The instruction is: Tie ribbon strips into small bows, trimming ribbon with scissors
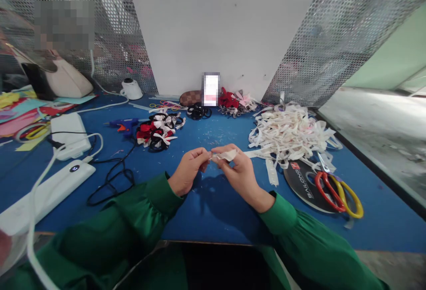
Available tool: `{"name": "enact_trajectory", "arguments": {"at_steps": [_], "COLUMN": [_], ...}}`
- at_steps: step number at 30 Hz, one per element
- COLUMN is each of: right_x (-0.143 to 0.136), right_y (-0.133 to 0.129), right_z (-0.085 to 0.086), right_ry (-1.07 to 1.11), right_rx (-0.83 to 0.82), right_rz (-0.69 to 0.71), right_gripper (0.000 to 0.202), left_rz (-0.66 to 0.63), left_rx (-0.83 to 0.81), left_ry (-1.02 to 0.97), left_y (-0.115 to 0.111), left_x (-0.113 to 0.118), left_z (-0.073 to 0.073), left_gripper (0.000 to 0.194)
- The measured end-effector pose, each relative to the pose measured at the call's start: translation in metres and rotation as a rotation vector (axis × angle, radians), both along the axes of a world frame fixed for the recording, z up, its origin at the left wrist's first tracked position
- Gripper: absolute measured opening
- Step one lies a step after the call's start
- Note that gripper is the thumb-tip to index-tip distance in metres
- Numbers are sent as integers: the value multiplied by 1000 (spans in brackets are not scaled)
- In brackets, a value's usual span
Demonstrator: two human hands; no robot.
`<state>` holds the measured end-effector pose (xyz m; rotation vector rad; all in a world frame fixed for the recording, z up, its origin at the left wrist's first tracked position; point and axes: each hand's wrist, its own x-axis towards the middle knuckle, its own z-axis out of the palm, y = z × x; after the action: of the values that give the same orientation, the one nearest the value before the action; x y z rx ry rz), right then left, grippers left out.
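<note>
Close together above the blue table, both my hands pinch a small whitish ribbon piece. My left hand grips its left end with thumb and forefinger. My right hand has the ribbon folded between its fingers, and the loose part sticks up past the fingertips. Right of my hands lies a big tangled heap of cream ribbon strips, with a few strips trailing toward my right hand. To the left, black hair ties with red and white bows lie in a pile.
Red- and yellow-handled scissors rest on a black disc at right. A blue glue gun, black cable and white power strip lie at left. Behind stand a phone, more bows and a white board.
</note>
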<state>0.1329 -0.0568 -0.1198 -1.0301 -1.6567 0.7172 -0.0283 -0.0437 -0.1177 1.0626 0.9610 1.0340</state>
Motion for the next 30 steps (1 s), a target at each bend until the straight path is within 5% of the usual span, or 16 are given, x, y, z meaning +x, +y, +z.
{"name": "enact_trajectory", "arguments": {"at_steps": [8, 14, 17, 22, 30], "right_x": [0, 8, 14, 22, 25], "right_y": [5, 5, 4, 7, 13], "right_z": [-1, 2, 7, 14, 17], "right_ry": [258, 42, -185, -498, -744], "right_rx": [-223, 36, 307, 587, 651], "right_rz": [-6, -69, -192, -267, -257], "right_gripper": [45, 76, 69, 29, 13], "left_rz": [27, 70, 76, 27, -52], "left_rx": [-68, -191, -223, -267, -309], "left_ry": [1, -93, -119, -150, -173], "left_y": [1, 4, 6, 6, 7], "left_x": [1, 0, 0, 0, -3], "left_z": [1, -1, 0, 0, -3], "left_gripper": [37, 33, 31, 33, 43]}}
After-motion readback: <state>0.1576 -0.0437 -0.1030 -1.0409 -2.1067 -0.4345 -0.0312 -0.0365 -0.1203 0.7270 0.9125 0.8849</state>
